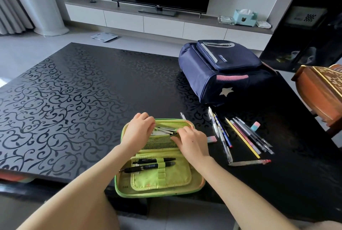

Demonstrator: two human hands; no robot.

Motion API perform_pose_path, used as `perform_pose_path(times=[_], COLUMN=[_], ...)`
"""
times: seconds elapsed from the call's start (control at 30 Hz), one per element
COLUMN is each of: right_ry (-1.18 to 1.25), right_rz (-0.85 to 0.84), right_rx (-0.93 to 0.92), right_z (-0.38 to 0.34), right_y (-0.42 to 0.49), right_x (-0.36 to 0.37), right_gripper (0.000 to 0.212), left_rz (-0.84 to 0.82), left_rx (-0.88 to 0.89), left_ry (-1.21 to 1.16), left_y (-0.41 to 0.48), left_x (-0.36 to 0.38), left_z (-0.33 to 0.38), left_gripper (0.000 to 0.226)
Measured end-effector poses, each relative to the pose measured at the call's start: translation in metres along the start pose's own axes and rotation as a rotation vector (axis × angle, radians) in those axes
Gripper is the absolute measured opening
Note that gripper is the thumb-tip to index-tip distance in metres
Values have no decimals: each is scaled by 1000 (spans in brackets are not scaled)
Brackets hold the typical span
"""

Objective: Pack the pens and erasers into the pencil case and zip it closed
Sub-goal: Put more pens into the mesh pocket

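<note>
- At the near edge of the tabletop (74, 100), the soft green pencil case (161, 179) lies open; the left hand (137, 131) curls its fingers over the far rim.
- Right hand (190, 142) fingers curl at the pocket mouth; hold unclear.
- Loose pens (246, 137) and erasers (211, 139) to the right: likely light, slippery; pinch mid-barrel.

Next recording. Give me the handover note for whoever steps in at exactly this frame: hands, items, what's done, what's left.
Left hand holds the pencil case by its far rim. Right hand is at the opening of the mesh pocket; what it pinches is hidden.
The case lies open at the near edge of the table.
Done: two black pens sit in the elastic loops, and a few pens are in the mesh pocket.
Left: the loose pens right of the case, a clear pen behind it, an eraser beside the right hand, another eraser beyond the loose pens. Then zip it closed.
</note>
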State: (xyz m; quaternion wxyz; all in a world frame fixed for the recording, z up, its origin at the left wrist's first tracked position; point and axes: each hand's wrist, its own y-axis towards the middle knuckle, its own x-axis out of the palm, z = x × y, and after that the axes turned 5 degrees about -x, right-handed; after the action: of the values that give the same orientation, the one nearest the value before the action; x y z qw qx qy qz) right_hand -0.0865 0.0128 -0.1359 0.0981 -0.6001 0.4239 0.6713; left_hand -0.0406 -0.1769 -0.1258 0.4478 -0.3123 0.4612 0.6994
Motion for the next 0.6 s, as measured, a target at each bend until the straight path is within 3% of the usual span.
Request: perform_pose_path(times=[0.2,0.4,0.6], right_ry=[-204,-256,-208], right_rz=[-127,-163,-140], right_rx=[-34,-65,-304], right_z=[-28,-14,-5], right_y=[23,16,18], right_x=[-3,-12,-11], right_gripper=[35,38,31], left_rz=[-26,-32,-7], left_rx=[3,-35,31], left_ry=[-17,-21,-34], left_y=[3,6,5], left_x=[1,5,-1], left_z=[-1,-3,2], left_gripper=[9,11,6])
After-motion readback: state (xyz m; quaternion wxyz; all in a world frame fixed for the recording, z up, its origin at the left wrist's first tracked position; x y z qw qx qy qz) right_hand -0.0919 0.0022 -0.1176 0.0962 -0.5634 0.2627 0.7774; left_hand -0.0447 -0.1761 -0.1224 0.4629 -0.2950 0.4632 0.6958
